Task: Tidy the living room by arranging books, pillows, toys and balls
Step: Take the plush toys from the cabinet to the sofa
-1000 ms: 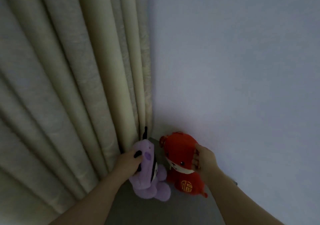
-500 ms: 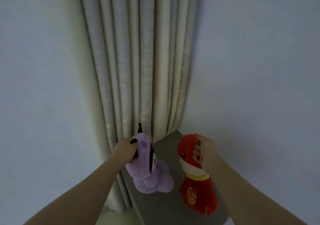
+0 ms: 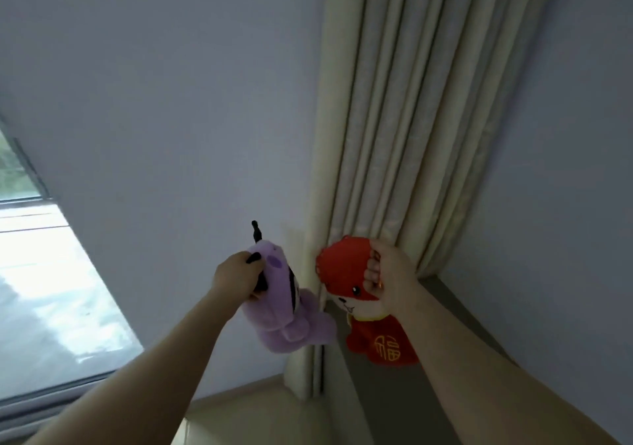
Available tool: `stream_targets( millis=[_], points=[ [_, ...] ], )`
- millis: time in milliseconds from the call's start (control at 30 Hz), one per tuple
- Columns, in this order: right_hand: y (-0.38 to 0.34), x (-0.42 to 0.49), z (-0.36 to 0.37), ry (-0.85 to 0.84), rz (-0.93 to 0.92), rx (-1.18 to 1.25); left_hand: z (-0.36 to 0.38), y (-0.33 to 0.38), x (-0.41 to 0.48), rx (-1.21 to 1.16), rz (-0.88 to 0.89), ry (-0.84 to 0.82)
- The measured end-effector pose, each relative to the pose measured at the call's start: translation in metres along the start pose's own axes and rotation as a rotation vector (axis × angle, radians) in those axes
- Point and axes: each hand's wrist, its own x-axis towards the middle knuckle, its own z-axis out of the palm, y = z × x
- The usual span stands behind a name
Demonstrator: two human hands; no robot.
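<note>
A purple plush toy (image 3: 291, 317) with black ears hangs in the air at centre, gripped at its head by my left hand (image 3: 238, 278). Beside it to the right hangs a red plush toy (image 3: 373, 328) with a white muzzle and a gold character on its front. My right hand (image 3: 387, 280) grips the top of its head. Both toys are lifted off the grey surface (image 3: 455, 311) below them, side by side and a little apart.
A cream pleated curtain (image 3: 411, 129) hangs behind the toys, running down to a corner. Pale walls (image 3: 171, 102) lie left and right of it. A bright window (image 3: 41, 290) with a grey frame sits at the lower left. Beige floor (image 3: 253, 417) shows at the bottom.
The view has swung left, bringing the window into sight and the curtain to the right. Both hands still hold their toys, which have been lifted off the grey surface.
</note>
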Motion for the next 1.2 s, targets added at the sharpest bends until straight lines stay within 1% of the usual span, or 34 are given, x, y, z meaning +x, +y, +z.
stream_targets(
  millis=[67, 167, 233, 267, 333, 467, 567, 667, 733, 867, 1000, 1100, 1133, 1200],
  points=[
    [0.015, -0.019, 0.040, -0.088, 0.024, -0.005, -0.042, -0.019, -0.015, -0.092, -0.060, 0.008],
    [0.037, -0.045, 0.092, -0.201, 0.039, -0.024, -0.099, -0.045, -0.037, -0.072, -0.135, 0.067],
    [0.060, -0.072, 0.140, -0.284, 0.075, -0.046, -0.152, -0.077, -0.059, -0.071, -0.167, 0.153],
    [0.066, -0.077, 0.152, -0.305, 0.070, -0.036, -0.165, -0.087, -0.065, -0.065, -0.187, 0.164],
    [0.091, -0.101, 0.197, -0.397, 0.079, -0.056, -0.212, -0.119, -0.093, -0.076, -0.239, 0.242],
    [0.144, -0.155, 0.285, -0.556, 0.138, -0.169, -0.290, -0.184, -0.154, -0.197, -0.343, 0.388],
    [0.180, -0.191, 0.335, -0.664, 0.217, -0.257, -0.330, -0.222, -0.193, -0.241, -0.381, 0.531],
    [0.210, -0.212, 0.375, -0.752, 0.258, -0.311, -0.359, -0.249, -0.221, -0.222, -0.433, 0.661],
    [0.235, -0.235, 0.409, -0.848, 0.319, -0.361, -0.384, -0.273, -0.244, -0.237, -0.517, 0.764],
    [0.275, -0.266, 0.469, -0.996, 0.436, -0.406, -0.426, -0.321, -0.263, -0.264, -0.678, 0.857],
    [0.304, -0.270, 0.521, -1.047, 0.498, -0.466, -0.462, -0.359, -0.255, -0.217, -0.791, 0.888],
    [0.326, -0.266, 0.582, -1.078, 0.524, -0.542, -0.500, -0.389, -0.229, -0.173, -0.879, 0.904],
    [0.328, -0.265, 0.586, -1.063, 0.504, -0.572, -0.500, -0.389, -0.228, -0.160, -0.904, 0.897],
    [0.340, -0.266, 0.620, -1.052, 0.481, -0.647, -0.521, -0.404, -0.216, -0.156, -0.942, 0.911]
  ],
)
